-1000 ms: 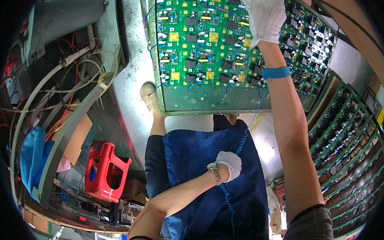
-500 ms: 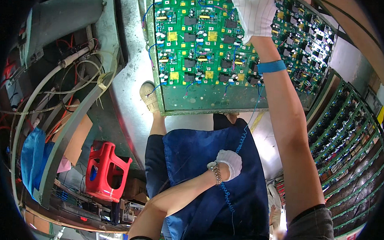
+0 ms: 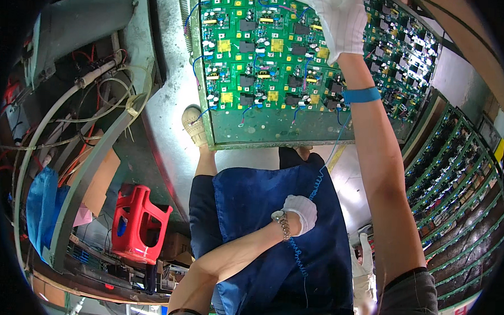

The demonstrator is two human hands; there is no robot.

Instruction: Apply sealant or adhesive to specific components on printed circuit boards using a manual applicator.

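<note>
My right hand (image 3: 342, 24), in a white striped glove with a blue band (image 3: 361, 95) on the wrist, reaches over a panel of green circuit boards (image 3: 247, 63). The upper picture edge cuts off its fingers, so I cannot see what they hold. In my lap my left hand (image 3: 300, 213) is closed, gloved in white, with a metal watch (image 3: 280, 218). A coiled blue cord (image 3: 320, 184) runs down to it and shows again below it. Whether the fist grips the cord is hidden.
The boards lie in a green metal-edged frame (image 3: 274, 146). Racks of more boards (image 3: 450, 192) stand to the right. At left are a red plastic stool (image 3: 141, 226), looped hoses (image 3: 118, 97) and grey machine framing (image 3: 90, 18). A blue apron (image 3: 261, 202) covers my lap.
My right hand has shifted slightly to the right and down over the boards. My left hand has stayed closed in place.
</note>
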